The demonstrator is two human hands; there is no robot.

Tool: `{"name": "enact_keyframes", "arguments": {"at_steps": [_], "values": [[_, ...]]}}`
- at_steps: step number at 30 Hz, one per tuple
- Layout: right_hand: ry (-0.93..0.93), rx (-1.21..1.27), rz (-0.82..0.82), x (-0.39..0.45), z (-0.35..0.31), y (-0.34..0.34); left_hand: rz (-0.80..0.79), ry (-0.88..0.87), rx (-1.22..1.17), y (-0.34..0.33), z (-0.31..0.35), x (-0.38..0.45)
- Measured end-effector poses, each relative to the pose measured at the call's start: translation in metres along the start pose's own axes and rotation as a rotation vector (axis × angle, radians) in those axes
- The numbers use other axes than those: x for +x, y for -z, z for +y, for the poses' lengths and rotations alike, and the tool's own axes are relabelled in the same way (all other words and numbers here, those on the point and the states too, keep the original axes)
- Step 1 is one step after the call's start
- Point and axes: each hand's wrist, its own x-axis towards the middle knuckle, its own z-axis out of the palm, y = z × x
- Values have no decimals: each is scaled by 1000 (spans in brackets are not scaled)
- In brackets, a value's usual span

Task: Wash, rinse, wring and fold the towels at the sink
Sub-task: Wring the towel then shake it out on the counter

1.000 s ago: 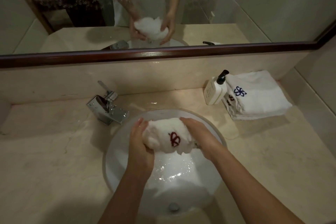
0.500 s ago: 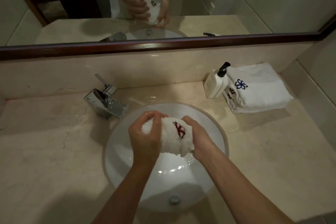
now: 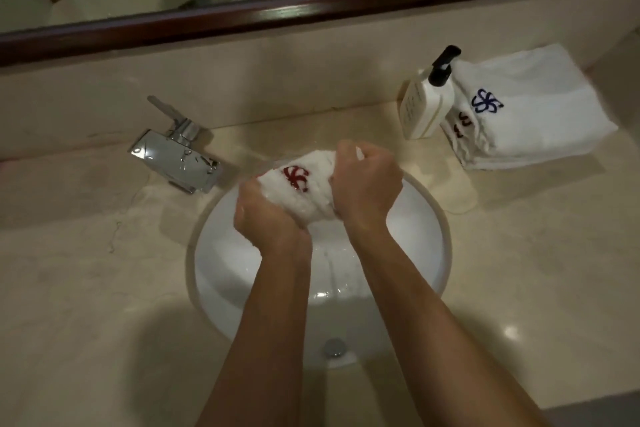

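Both hands clamped on a bunched white towel (image 3: 304,187) above the far half of the round white basin (image 3: 429,253). Left hand (image 3: 268,215) at the seven o'clock end of the bundle, fingers curled under and around it, knuckles toward the camera. Right hand (image 3: 367,184) at the three o'clock end, closed into a fist around the cloth, a scrap of white showing between thumb and forefinger. Towel pressed into a tight lump between the two fists, its red flower-shaped emblem (image 3: 296,177) facing up. Forearms reaching in from six o'clock, crossing the near rim of the basin. Wet sheen and running water on the bowl under the bundle; metal drain (image 3: 334,347) at the basin's six o'clock edge.

At ten o'clock from the basin, a square chrome faucet (image 3: 175,158) spotted with droplets, lever tilted up and back. At two o'clock, a cream pump bottle (image 3: 424,106) with a black pump, upright on the beige stone counter (image 3: 86,270). Just beside the bottle, on its three o'clock side, a stack of folded white towels (image 3: 540,114), the top one bearing a blue emblem, a dark red mark partly visible on a lower fold. Along twelve o'clock, a dark wooden mirror frame (image 3: 311,7), with a blurred reflection of the hands and bundle above it.
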Motion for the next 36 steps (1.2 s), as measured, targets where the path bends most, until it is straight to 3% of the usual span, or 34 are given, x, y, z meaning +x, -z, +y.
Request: {"name": "enact_keyframes", "arguments": {"at_steps": [5,10,15,20,22,25,29,31,36], "values": [[230,-82,-40,-2,7,-8,59,260,-53,14,-13,8],[353,-136,-57,1,17,-5,68,368,-47,22,-19,8],[436,-166,-59,-3,23,-4,53,395,-74,29,-21,5],[274,-131,-172,-10,30,11,46,258,104,35,-7,-4],[198,-117,-230,-14,33,22,-75,246,164,43,1,-10],[235,-51,-358,-13,24,48,-377,470,257,49,16,-22],[698,-389,-516,-19,9,95,-551,546,168,55,30,-43],[635,-489,-543,-23,6,121,-666,539,186,58,33,-51],[365,-253,-453,-31,12,189,-1015,476,369,58,16,-83]]}}
